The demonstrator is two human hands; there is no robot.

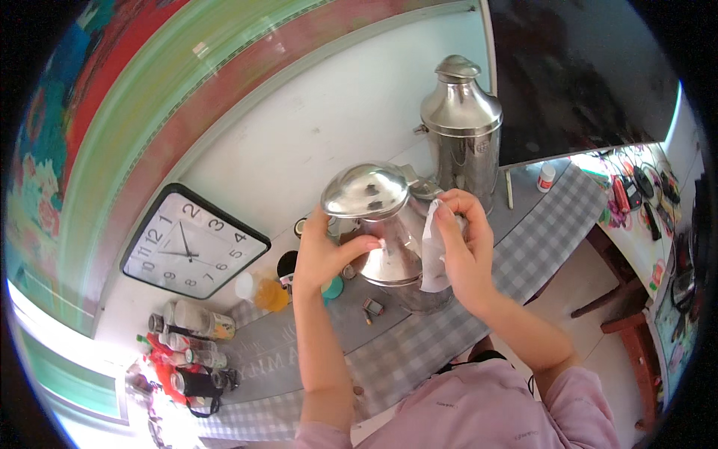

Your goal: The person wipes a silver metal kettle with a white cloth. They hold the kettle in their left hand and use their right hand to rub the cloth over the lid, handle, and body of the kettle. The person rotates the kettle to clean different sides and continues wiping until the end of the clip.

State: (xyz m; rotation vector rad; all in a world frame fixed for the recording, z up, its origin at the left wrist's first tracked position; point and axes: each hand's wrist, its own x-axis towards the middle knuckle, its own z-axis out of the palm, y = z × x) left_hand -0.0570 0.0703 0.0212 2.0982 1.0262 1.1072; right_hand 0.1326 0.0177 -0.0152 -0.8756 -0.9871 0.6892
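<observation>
In front of me stands a shiny metal vacuum flask with a domed lid. My left hand grips its neck just below the lid, thumb on the metal; the fingertips are hidden behind. On the flask's right side, my right hand pinches a white tissue or cloth near the handle. The tissue hangs against the flask's shoulder. A second, taller-looking metal flask is upright behind and to the right.
Both flasks are on a table with a grey checked cloth. A small box lies near the flask's base. Bottles and a jar of orange contents line the left. A wall clock and dark screen stand behind.
</observation>
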